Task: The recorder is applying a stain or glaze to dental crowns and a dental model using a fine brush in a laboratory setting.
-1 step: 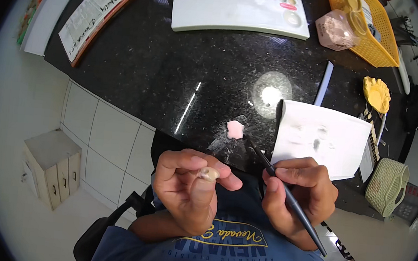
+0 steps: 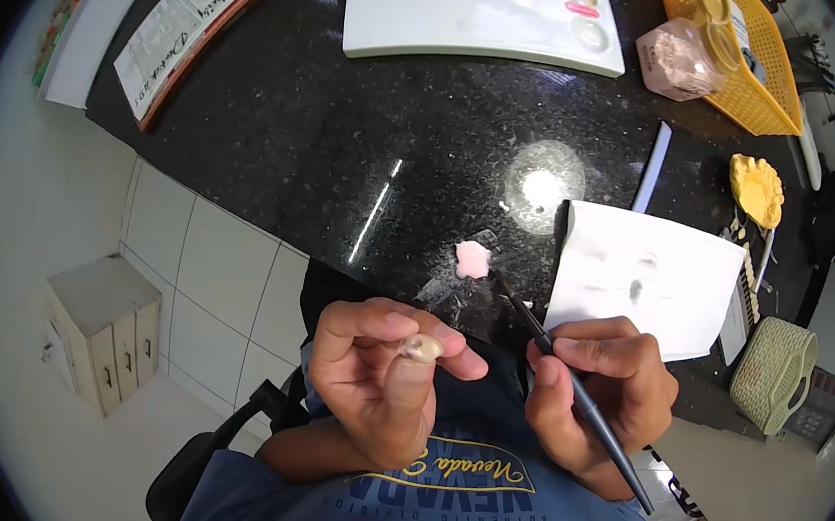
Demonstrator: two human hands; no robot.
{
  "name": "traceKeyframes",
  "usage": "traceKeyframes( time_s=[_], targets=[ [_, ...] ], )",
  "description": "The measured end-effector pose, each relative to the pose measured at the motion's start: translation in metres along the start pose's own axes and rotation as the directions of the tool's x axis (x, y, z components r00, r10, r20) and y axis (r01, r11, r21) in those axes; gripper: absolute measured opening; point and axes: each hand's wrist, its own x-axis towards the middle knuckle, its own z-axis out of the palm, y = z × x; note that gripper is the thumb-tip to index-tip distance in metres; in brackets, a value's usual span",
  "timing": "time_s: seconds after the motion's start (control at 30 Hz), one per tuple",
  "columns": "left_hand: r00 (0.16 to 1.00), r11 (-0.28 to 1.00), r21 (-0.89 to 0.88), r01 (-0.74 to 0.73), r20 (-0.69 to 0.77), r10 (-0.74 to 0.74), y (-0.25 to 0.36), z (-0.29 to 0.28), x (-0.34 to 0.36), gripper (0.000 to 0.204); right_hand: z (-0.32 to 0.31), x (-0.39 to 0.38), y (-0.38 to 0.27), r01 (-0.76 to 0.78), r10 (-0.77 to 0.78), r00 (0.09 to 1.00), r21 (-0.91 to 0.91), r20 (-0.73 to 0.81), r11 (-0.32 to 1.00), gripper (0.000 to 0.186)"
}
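Between thumb and fingertips, my left hand [image 2: 376, 382] pinches a small cream-coloured dental crown [image 2: 421, 348] with a whitish hollow on its upper side. My right hand [image 2: 607, 384] grips a slim dark brush [image 2: 592, 410] much like a pen. Its dark tip points up and left, over the dark tabletop, close to a small patch of pink powder [image 2: 472, 260]. The brush and the crown are well apart. Just beyond my right fingers lies a white paper sheet [image 2: 682, 276] with grey smudges.
A white palette [image 2: 479, 40] with coloured wells stands at the far side. Toward the right are a yellow basket [image 2: 779, 79], a jar of pink powder [image 2: 680, 60], a yellow dental model [image 2: 756, 191], a bluish strip [image 2: 653, 168] and a woven green holder [image 2: 773, 375]. A framed paper [image 2: 194, 28] lies far left.
The whole view has shifted very slightly. My hands, the crown and the brush keep nearly the same places, and both grips are unchanged.
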Motion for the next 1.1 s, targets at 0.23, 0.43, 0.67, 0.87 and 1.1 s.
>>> traceKeyframes(
  time_s=[0.23,0.43,0.67,0.87,1.1],
  targets=[
    [0.998,0.999,-0.001,-0.054,0.035,0.054,-0.014,-0.008,-0.003,0.023,0.002,0.003,0.0,0.048,-0.047,0.999,-0.04,0.007,0.998,0.021],
    [0.999,0.999,0.012,-0.047,0.024,0.046,-0.015,-0.007,-0.004,0.025,0.001,0.004,0.0,0.051,-0.05,0.999,-0.026,0.015,0.998,0.02],
    [0.999,0.999,0.019,-0.037,0.002,0.037,-0.014,-0.004,-0.005,0.025,0.0,0.006,0.001,0.091,-0.09,0.996,-0.039,0.025,0.995,0.02],
    [0.999,0.999,-0.023,-0.038,-0.028,0.038,-0.015,-0.002,-0.005,0.022,0.002,0.004,0.004,0.098,-0.099,0.995,-0.03,-0.005,0.995,0.019],
    [0.997,0.993,-0.107,0.041,-0.066,-0.048,-0.008,0.0,-0.002,0.019,-0.004,0.001,0.001,0.122,-0.123,0.992,0.1,0.001,0.988,0.024]
  ],
)
